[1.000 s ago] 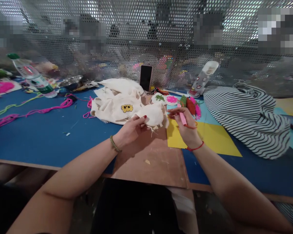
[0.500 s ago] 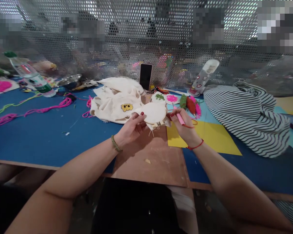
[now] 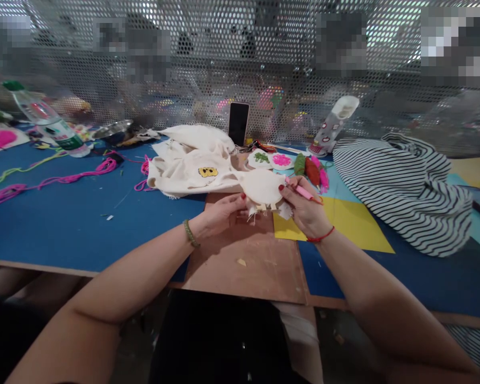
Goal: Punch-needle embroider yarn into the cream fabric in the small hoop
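Note:
Cream fabric stretched in a small round hoop point(image 3: 263, 186) is held up in front of me, its metal or wooden clasp at the near edge. My left hand point(image 3: 226, 212) pinches the hoop's left side, thumb on top. At the right rim, my right hand point(image 3: 306, 208) grips the hoop with its thumb and also holds a pink pen-like tool point(image 3: 304, 192), with red yarn by its end. The rest of the cream cloth point(image 3: 180, 172), bearing a yellow patch with dark marks point(image 3: 208, 172), lies to the left behind the hoop.
A phone point(image 3: 239, 124) stands upright against the mesh screen. Yarn bundles point(image 3: 312, 170) and two embroidered white pieces lie behind the hoop. A striped cloth point(image 3: 408, 192) and a tumbler point(image 3: 335, 127) are at right; a bottle point(image 3: 56, 128), metal bowl point(image 3: 114, 132) and pink yarn point(image 3: 80, 177) at left.
The hoop has moved slightly right and turned, its clasp now facing me. My right hand has shifted from beside the hoop onto its right rim. My left hand has slid to the edge.

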Demonstrator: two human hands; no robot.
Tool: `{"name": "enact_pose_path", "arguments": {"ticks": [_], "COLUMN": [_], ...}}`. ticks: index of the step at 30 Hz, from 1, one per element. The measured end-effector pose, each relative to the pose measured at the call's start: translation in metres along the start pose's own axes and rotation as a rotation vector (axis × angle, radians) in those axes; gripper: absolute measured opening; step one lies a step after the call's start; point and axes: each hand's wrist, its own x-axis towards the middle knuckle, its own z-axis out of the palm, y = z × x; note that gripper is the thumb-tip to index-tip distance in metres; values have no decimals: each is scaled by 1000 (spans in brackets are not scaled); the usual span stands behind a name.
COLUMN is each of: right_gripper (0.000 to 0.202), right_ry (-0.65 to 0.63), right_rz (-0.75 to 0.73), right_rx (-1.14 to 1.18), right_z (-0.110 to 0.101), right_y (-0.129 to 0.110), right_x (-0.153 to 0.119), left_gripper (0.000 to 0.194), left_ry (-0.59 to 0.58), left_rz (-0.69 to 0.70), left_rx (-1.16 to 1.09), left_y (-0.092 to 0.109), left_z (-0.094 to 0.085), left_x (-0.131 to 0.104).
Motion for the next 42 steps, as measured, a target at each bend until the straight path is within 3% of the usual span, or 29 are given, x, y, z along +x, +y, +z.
{"name": "enact_pose_path", "arguments": {"ticks": [4, 8, 16, 21, 24, 28, 35, 42], "right_gripper": [41, 42, 47, 45, 42, 38, 39, 39], "right_ry": [18, 43, 29, -5, -61, -116, -102, -117], "right_rz": [-2, 1, -10, -120, -179, -198, -208, -210], "right_rx": [-2, 13, -4, -123, -233, -343, -372, -398], "right_z": [-4, -4, 0, -2, -5, -7, -7, -7], "right_y": [0, -1, -4, -2, 0, 1, 0, -1], "right_x": [3, 4, 1, 0, 0, -1, -1, -1], "left_gripper": [33, 30, 28, 45, 49, 27, 19, 12], "left_ry": [-63, -36, -94, -127, -19, 156, 127, 216], "left_rz": [-73, -67, -48, -25, 56, 102, 95, 181], "left_rx": [168, 256, 353, 277, 107, -18, -79, -156], "left_y": [0, 1, 6, 7, 4, 2, 5, 6], "left_z": [-2, -5, -9, -10, -12, -11, 0, 1], "left_x": [-1, 1, 3, 3, 7, 9, 2, 7]}}
